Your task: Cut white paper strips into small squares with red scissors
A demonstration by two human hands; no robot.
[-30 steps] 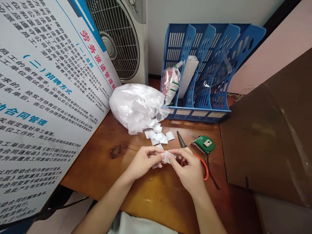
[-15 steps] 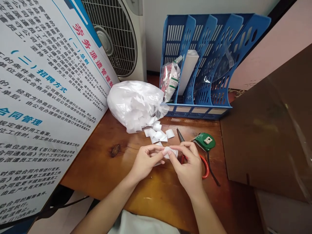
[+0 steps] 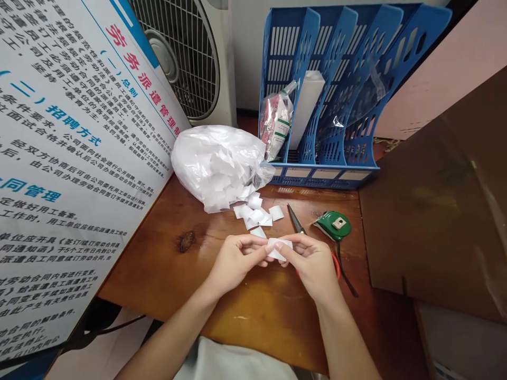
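A small white paper piece [image 3: 280, 249] is pinched between my two hands over the table. My left hand [image 3: 240, 259] grips its left edge with thumb and fingers. On its right side, my right hand [image 3: 312, 264] presses with the thumb on top and fingers behind. Loose paper squares [image 3: 257, 216] lie just beyond my hands, spilling from a clear plastic bag [image 3: 198, 158] full of similar white pieces. Scissors [image 3: 295, 219] with red handles lie partly hidden behind my right hand. A green tape measure [image 3: 336, 226] rests to their right, its dark strap trailing toward me.
A blue file rack [image 3: 325, 177] stands at the back, holding a plastic packet [image 3: 277, 129] and a white box [image 3: 308, 108]. A printed board [image 3: 79, 158] walls the left, with a fan [image 3: 186, 58] behind. A brown cardboard panel [image 3: 431, 211] borders the right side.
The paper piece has turned to lie flatter, showing more of its face between my hands. My right hand has shifted slightly right, and the view has moved a little.
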